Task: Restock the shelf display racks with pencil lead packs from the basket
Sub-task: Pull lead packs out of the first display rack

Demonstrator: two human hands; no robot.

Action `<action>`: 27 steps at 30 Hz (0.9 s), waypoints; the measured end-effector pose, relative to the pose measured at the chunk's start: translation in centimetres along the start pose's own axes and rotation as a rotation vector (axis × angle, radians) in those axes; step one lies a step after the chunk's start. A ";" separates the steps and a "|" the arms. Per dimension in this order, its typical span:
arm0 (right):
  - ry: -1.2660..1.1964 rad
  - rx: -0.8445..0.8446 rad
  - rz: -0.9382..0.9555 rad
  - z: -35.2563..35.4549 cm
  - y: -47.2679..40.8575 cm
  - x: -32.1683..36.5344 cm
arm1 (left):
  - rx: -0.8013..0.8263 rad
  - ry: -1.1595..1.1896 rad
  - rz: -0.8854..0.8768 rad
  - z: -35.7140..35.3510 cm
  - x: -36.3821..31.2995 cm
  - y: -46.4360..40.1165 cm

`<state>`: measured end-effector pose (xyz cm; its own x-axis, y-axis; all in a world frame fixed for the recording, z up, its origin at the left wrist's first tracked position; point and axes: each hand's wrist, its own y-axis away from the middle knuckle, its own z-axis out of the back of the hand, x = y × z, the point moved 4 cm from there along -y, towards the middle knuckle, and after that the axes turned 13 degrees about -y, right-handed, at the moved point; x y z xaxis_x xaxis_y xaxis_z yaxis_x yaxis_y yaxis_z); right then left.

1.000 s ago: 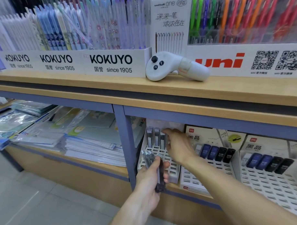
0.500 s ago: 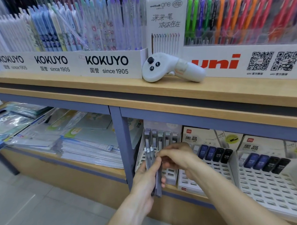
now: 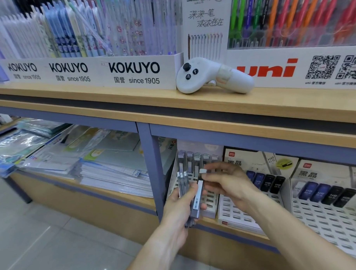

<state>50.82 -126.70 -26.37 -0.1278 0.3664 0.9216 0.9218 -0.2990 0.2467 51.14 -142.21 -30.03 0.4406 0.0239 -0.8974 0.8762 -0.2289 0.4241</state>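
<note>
- I am seeing a bundle of pencil lead packs (image 3: 185, 197) standing upright in the left hand (image 3: 175, 207), just in front of the leftmost display rack (image 3: 210, 204) on the lower shelf.
- The left hand is curling its fingers round the bundle, with the thumb lying across the front pack near its barcode.
- The right hand (image 3: 229, 183) is sitting just right of the bundle, over the same rack; its fingertips are pinching the white top end of one pack (image 3: 202, 171) at the head of the bundle.
- A row of grey packs (image 3: 197, 160) is already standing along the back of that rack, behind both hands.
- Right of that rack I am looking at two more white racks (image 3: 242, 213) holding dark blue and black lead boxes (image 3: 265, 183).
- Above the rack, on the wooden upper shelf (image 3: 131, 102), a white handheld controller (image 3: 211, 77) is lying on its side.
- Left of the rack, past the blue upright, stacks of plastic-wrapped paper goods (image 3: 83, 158) are lying flat.
</note>
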 end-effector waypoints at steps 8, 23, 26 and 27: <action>0.207 -0.271 0.546 1.5 -0.7 3.0 | -0.106 0.018 0.150 1.4 1.1 -1.2; 0.445 -0.188 0.755 1.0 -2.8 1.9 | -0.017 0.156 0.201 0.5 0.4 -0.8; 0.442 -0.194 0.765 1.1 -2.8 2.0 | -0.012 0.162 0.203 0.5 0.2 -0.6; 0.446 -0.195 0.770 1.2 -2.8 2.0 | -0.013 0.161 0.203 0.4 0.2 -0.5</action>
<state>48.37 -124.11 -25.59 0.3303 -0.3586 0.8731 0.7378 -0.4789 -0.4758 50.68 -142.51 -30.52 0.6320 0.1332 -0.7634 0.7687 -0.2327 0.5958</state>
